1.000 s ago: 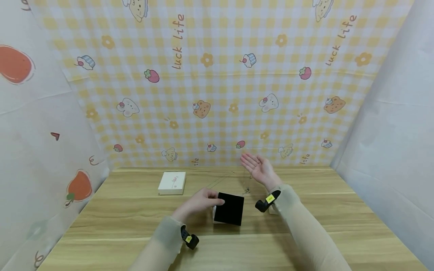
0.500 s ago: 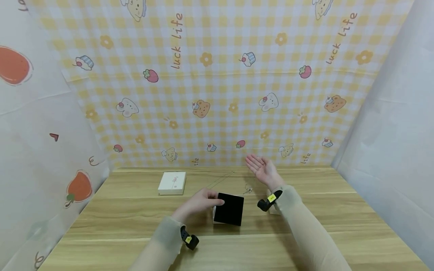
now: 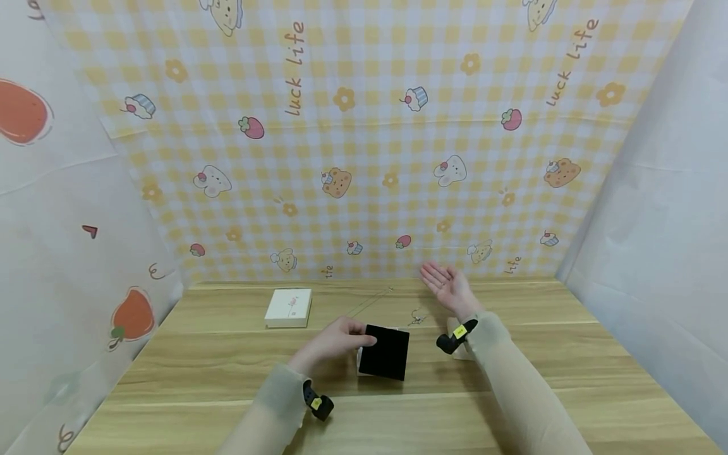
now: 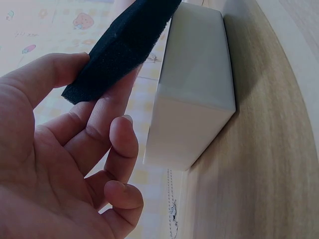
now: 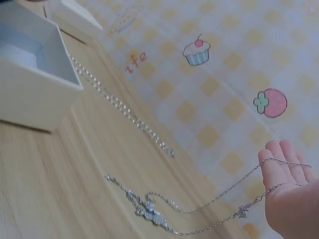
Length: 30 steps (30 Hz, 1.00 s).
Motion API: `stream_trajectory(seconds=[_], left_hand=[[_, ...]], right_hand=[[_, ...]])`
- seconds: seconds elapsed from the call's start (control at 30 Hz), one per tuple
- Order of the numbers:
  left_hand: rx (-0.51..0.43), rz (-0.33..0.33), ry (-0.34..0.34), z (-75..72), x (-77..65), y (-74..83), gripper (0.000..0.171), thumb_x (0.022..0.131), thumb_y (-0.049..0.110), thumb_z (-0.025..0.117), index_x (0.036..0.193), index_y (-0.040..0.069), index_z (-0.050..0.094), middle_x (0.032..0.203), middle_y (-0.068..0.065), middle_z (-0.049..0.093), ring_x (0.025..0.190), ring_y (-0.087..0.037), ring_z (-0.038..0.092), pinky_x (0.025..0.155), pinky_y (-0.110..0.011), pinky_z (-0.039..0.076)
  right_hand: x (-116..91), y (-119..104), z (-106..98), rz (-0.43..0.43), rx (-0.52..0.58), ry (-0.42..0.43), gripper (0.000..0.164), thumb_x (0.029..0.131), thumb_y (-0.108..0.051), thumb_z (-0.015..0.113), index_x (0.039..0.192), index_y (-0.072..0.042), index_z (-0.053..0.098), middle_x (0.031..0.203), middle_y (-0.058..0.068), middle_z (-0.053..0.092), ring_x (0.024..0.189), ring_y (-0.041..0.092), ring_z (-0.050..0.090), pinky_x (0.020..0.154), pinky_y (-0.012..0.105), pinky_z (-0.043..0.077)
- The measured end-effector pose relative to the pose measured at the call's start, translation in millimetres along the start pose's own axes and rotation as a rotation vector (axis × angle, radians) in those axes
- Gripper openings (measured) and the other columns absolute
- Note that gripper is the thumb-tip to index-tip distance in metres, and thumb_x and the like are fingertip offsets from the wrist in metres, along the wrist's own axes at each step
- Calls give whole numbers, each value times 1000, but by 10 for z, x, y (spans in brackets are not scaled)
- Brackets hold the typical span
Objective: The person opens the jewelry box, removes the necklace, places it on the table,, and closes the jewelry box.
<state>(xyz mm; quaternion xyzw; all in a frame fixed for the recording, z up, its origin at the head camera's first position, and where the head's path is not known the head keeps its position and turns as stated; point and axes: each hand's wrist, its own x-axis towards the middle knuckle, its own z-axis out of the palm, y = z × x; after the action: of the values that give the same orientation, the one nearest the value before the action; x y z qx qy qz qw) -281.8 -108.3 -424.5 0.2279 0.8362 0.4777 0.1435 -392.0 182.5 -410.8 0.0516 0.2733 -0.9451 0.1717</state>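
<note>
My left hand (image 3: 335,338) pinches a square black foam pad (image 3: 384,352) between thumb and fingers, tilted over a small white box (image 4: 194,64). In the right wrist view the open box (image 5: 40,94) shows its hollow inside. My right hand (image 3: 449,291) is raised behind and to the right, palm turned up, fingers straight. A silver necklace (image 5: 219,196) drapes over that hand, and its pendant (image 5: 149,211) hangs down near the tabletop. A second silver chain (image 5: 119,104) lies stretched out behind the box.
A closed white box (image 3: 289,308) stands at the back left of the wooden table (image 3: 188,366). Partly hidden under my right wrist is a pale flat object (image 3: 462,354). A yellow checked cloth (image 3: 364,139) hangs at the table's back edge.
My right hand has moved to the right, and the necklace's pendant has shifted slightly right with it. My left hand and the foam pad have stayed in place.
</note>
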Motion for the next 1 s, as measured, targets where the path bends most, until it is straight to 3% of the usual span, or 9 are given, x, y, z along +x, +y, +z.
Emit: stream_trajectory(seconds=[0.4, 0.7, 1.0], left_hand=[[-1, -10, 9, 6, 0, -5, 34, 92, 30, 65, 67, 12, 50, 58, 5, 37, 58, -12, 36, 57, -28, 32], [-7, 1, 13, 8, 6, -3, 36, 91, 29, 65, 67, 7, 51, 57, 6, 34, 55, -11, 33, 53, -27, 29], [0, 9, 13, 1, 7, -6, 35, 91, 29, 66, 65, 13, 48, 57, 6, 33, 55, -10, 32, 54, -26, 28]], right_hand=[[-4, -23, -84, -6, -30, 18, 53, 107, -28, 8, 155, -7, 2, 161, 9, 5, 146, 22, 14, 114, 32, 16], [8, -39, -126, -3, -19, 45, 53, 107, -30, 10, 155, -9, 4, 161, 8, 6, 146, 22, 15, 115, 32, 16], [16, -90, -236, -10, -2, 74, 54, 107, -32, 10, 155, -8, 5, 161, 8, 8, 145, 22, 16, 115, 32, 16]])
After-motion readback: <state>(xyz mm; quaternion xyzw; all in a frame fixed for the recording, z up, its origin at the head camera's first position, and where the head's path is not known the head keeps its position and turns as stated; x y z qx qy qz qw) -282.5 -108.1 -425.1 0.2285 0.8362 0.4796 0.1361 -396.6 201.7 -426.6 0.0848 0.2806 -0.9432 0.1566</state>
